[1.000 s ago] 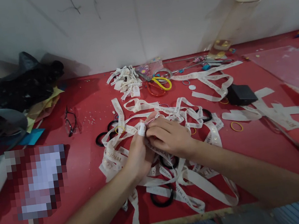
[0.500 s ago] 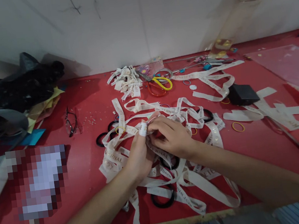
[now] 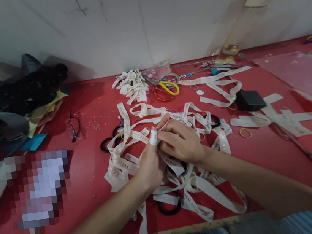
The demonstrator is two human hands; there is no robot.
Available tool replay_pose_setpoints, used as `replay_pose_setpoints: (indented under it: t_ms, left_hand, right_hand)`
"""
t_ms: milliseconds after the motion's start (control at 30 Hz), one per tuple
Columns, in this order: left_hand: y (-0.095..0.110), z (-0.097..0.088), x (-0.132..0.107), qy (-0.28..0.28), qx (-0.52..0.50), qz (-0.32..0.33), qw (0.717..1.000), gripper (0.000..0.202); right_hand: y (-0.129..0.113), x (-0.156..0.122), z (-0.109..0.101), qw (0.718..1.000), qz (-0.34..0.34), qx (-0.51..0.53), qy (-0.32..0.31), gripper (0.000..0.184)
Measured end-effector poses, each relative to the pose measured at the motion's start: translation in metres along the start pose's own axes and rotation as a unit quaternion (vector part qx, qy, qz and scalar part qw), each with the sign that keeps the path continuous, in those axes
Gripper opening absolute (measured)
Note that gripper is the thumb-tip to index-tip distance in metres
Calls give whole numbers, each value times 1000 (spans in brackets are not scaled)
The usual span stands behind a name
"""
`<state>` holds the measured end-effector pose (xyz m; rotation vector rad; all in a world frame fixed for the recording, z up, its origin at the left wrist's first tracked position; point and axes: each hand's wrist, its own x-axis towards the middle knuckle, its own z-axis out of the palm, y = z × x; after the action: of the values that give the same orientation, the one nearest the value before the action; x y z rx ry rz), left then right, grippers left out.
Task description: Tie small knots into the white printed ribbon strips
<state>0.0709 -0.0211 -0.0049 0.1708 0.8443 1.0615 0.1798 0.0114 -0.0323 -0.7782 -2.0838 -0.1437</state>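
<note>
My left hand (image 3: pixel 152 163) is closed on a white printed ribbon (image 3: pixel 173 164), with a white band of the same look round its thumb. Against it my right hand (image 3: pixel 180 140) pinches at the ribbon, fingers bent in. A thin pinkish strand, too small to name, shows at its fingertips. Below and around both hands lies a tangle of loose printed ribbons (image 3: pixel 210 192) with gold and dark lettering. Black hair ties (image 3: pixel 169 207) lie among them. What sits between the palms is hidden.
Scissors (image 3: pixel 169 88) with red and yellow handles lie beyond the hands, beside a heap of tied ribbon pieces (image 3: pixel 133 85). Glasses (image 3: pixel 74 127) and a blurred-out phone (image 3: pixel 46 189) lie left. At right are a black block (image 3: pixel 250 100) and a thin rod (image 3: pixel 307 152).
Both hands have shifted slightly right, still together. The pinkish strand at the right fingertips shows more plainly now. The whole view has turned a little.
</note>
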Motion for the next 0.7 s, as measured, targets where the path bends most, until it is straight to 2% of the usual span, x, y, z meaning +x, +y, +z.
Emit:
replay_pose_setpoints:
  t_ms: [100, 167, 333, 533, 700]
  left_hand:
    - [-1, 1, -2, -15, -10, -14, 1000, 41]
    - [-2, -1, -1, -31, -12, 3, 999, 42]
    - [-4, -8, 0, -31, -12, 41, 999, 40]
    - [-6, -11, 3, -56, -29, 24, 998, 40]
    - [-7, -12, 3, -65, -7, 48, 997, 36]
  right_hand:
    - [1, -3, -1, 999, 30, 6, -21, 16]
    - [3, -5, -1, 999, 35, 20, -21, 16]
    - [5, -7, 0, 999, -27, 32, 4, 21]
    - [4, -2, -2, 999, -52, -12, 11, 17]
    - [6, -3, 0, 998, -56, 21, 35, 15]
